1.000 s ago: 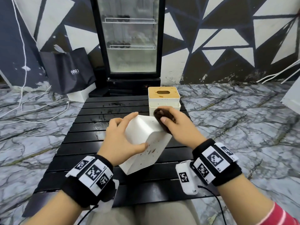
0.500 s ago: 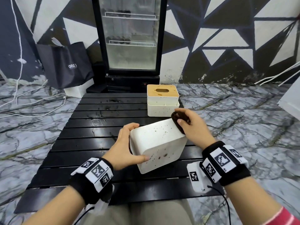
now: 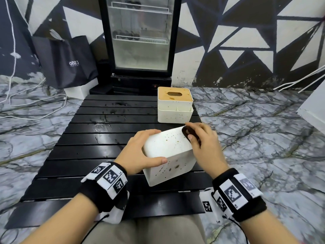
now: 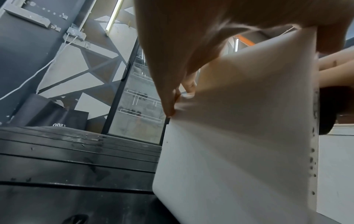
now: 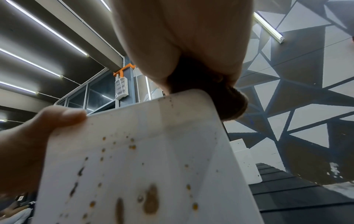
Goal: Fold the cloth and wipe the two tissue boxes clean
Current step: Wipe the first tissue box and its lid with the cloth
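On tilted box (image 3: 168, 155), cloth-holding right hand (image 3: 204, 145)

One tissue box (image 3: 168, 155) lies tilted before the other box (image 3: 175, 106) on the table (image 3: 98, 147).

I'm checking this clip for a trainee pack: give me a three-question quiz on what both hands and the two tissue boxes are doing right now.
1. True or false: the near tissue box lies flat on the black slatted table.
2. Which hand holds the dark cloth? A) left hand B) right hand C) neither
3. Fill in: the far tissue box has a ____-coloured lid with an oval slot.

Key
1. False: it is tilted, gripped by the left hand.
2. B: it presses the cloth at the box's far upper corner.
3. Wood. Brown spots still show on both boxes.
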